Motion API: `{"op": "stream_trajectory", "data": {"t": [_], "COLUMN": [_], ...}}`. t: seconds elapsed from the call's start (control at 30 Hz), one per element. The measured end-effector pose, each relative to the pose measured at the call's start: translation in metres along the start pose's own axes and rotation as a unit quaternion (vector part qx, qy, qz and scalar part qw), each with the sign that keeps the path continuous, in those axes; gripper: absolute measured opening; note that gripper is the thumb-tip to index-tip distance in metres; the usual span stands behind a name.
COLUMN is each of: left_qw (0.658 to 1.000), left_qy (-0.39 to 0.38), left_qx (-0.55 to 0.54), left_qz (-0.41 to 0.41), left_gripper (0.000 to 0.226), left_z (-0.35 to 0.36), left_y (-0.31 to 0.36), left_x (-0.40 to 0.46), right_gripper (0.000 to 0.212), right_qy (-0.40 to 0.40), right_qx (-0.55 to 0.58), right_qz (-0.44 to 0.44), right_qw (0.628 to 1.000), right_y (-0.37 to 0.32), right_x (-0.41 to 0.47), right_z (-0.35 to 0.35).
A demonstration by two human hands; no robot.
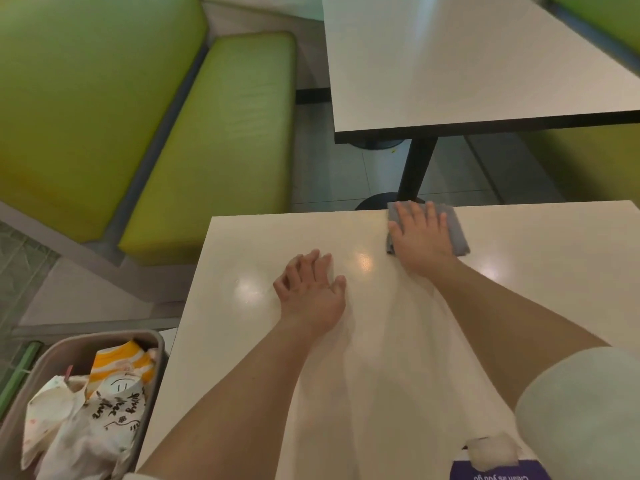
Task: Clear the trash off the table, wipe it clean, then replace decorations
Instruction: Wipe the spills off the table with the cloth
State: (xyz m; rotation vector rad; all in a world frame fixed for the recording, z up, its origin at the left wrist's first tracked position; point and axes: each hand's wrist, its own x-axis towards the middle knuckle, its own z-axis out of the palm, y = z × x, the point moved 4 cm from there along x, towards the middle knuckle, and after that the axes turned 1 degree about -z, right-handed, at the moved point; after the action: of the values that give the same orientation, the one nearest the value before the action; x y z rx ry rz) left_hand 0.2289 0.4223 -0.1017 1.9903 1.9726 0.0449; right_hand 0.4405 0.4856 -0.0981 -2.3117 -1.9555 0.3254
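My right hand lies flat on a folded grey cloth at the far edge of the white table, fingers straight and pressing it down. My left hand rests on the bare tabletop a little nearer and to the left, fingers relaxed and holding nothing. A grey bin beside the table's left edge holds crumpled wrappers and a yellow-and-white paper bag. A purple tissue box with a white tissue sticking out sits at the near edge.
A green bench seat stands to the left beyond the table. A second white table on a black post stands ahead across a gap of tiled floor. Another green seat shows at the far right.
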Motion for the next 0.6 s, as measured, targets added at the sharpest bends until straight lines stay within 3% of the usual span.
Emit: {"op": "stream_trajectory", "data": {"t": [0.13,0.27,0.43,0.53,0.6], "left_qw": [1.000,1.000,0.999,0.998,0.997], "left_qy": [-0.001,-0.009,-0.020,-0.028,-0.035], "left_qx": [0.001,-0.005,-0.031,-0.052,-0.066], "left_qz": [-0.006,-0.005,-0.001,0.001,0.002], "left_gripper": [0.054,0.055,0.055,0.055,0.054], "left_z": [-0.002,-0.002,-0.002,-0.004,-0.006], "left_y": [0.000,-0.001,-0.003,-0.004,-0.005], "left_x": [-0.001,0.000,0.002,0.003,0.004], "right_gripper": [0.055,0.056,0.056,0.056,0.055], "right_qy": [-0.016,-0.027,0.016,0.026,0.017], "right_qx": [0.000,-0.012,-0.022,-0.019,-0.016], "right_qz": [-0.088,-0.133,-0.006,0.048,0.020], "right_qw": [0.996,0.991,1.000,0.998,1.000], "right_y": [-0.047,-0.022,0.046,0.033,-0.002], "right_x": [-0.001,0.004,-0.002,-0.008,-0.014], "right_z": [0.014,0.010,-0.003,-0.003,0.002]}}
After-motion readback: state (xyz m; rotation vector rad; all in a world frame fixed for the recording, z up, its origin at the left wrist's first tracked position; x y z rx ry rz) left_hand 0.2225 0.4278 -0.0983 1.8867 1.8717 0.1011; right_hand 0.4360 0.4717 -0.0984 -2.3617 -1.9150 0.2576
